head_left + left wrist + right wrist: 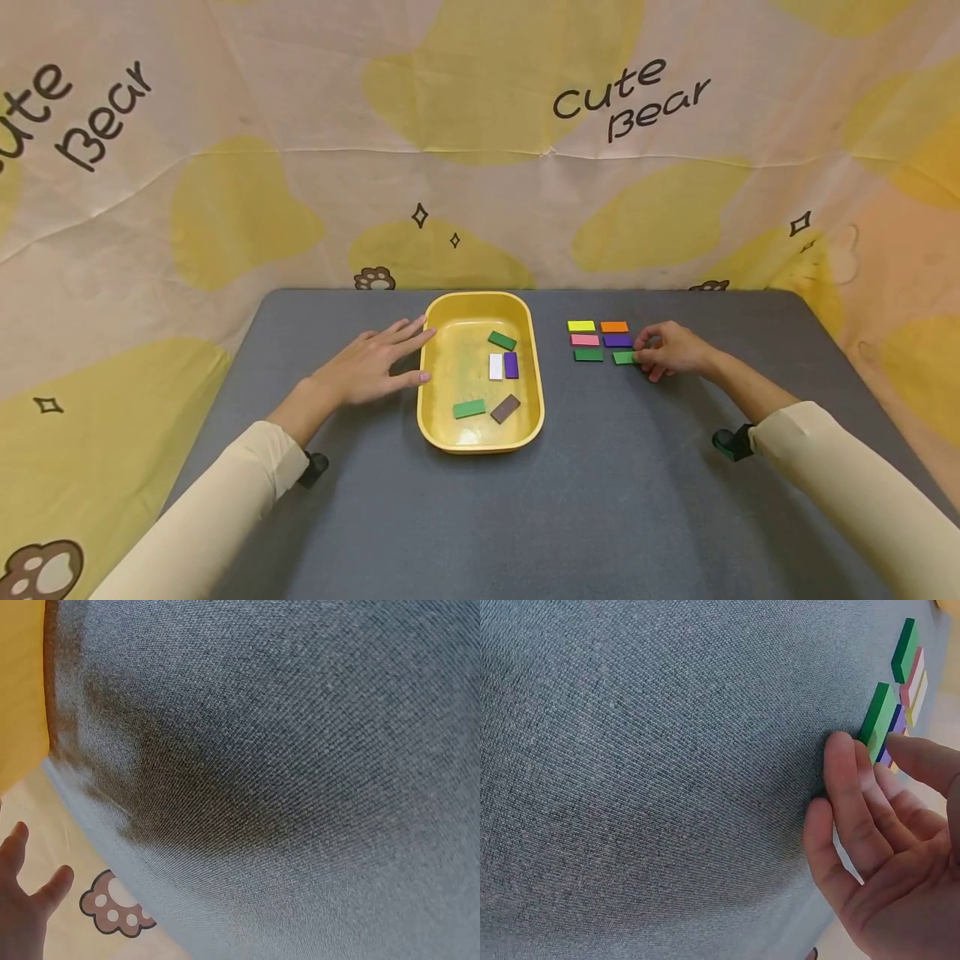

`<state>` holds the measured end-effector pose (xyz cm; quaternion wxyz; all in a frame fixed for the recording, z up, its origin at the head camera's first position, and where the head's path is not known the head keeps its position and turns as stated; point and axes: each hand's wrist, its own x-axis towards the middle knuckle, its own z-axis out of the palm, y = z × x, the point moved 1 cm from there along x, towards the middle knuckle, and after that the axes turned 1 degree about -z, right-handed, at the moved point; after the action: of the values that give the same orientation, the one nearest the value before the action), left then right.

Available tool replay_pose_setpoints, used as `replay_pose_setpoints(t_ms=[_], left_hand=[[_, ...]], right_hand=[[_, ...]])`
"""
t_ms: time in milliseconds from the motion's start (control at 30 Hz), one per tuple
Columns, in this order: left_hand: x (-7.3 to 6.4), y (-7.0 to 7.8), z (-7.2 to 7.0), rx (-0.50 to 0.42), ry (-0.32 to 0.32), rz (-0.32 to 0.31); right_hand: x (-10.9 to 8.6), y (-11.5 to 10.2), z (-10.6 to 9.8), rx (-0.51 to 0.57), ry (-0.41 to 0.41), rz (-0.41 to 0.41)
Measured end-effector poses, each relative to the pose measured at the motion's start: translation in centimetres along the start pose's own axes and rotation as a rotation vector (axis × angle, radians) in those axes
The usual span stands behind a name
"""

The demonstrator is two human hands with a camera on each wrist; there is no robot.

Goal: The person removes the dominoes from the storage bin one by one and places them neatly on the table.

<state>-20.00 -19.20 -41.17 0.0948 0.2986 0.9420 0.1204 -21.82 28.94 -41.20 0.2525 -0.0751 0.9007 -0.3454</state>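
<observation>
My right hand (670, 350) pinches the near end of a light green tile (623, 358) between thumb and fingers, low at the tabletop. This tile is the front right one of two short columns. Beside it lie a dark green tile (588, 355), a purple tile (618, 341), a pink tile (585, 340), an orange tile (614, 327) and a yellow tile (581, 326). Spread fingers of my left hand (372, 364) are at the left rim of a yellow tray (423, 417). In the left wrist view, part of the left hand (26, 904) shows beside the tray wall (22, 690).
Inside the tray lie a dark green tile (502, 340), a white tile (496, 367), a purple tile (512, 365), a light green tile (469, 408) and a brown tile (506, 408). A grey cloth-covered table (480, 525) carries everything, with a patterned curtain (480, 192) behind.
</observation>
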Motion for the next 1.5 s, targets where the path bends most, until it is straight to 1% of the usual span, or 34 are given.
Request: replay_pose_setpoints(t_ms=[200, 433, 667, 1067, 1300, 1500], left_hand=[[0.0, 0.0, 0.0, 0.002, 0.008, 0.0], [0.1, 0.0, 0.0, -0.005, 0.004, 0.001], [0.1, 0.0, 0.0, 0.001, 0.001, -0.001], [0.0, 0.0, 0.0, 0.007, 0.004, 0.002], [0.0, 0.0, 0.1, 0.0, 0.007, 0.002], [0.1, 0.0, 0.2, 0.003, 0.011, 0.007]], right_hand=[[0.2, 0.0, 0.1, -0.019, 0.0, -0.021], [0.6, 0.1, 0.3, -0.066, 0.036, -0.049], [0.5, 0.0, 0.1, -0.064, 0.056, -0.034], [0.2, -0.2, 0.0, -0.047, 0.043, -0.016], [0.1, -1.1, -0.5, -0.046, 0.063, -0.039], [0.4, -2.8, -0.6, -0.056, 0.089, -0.076]])
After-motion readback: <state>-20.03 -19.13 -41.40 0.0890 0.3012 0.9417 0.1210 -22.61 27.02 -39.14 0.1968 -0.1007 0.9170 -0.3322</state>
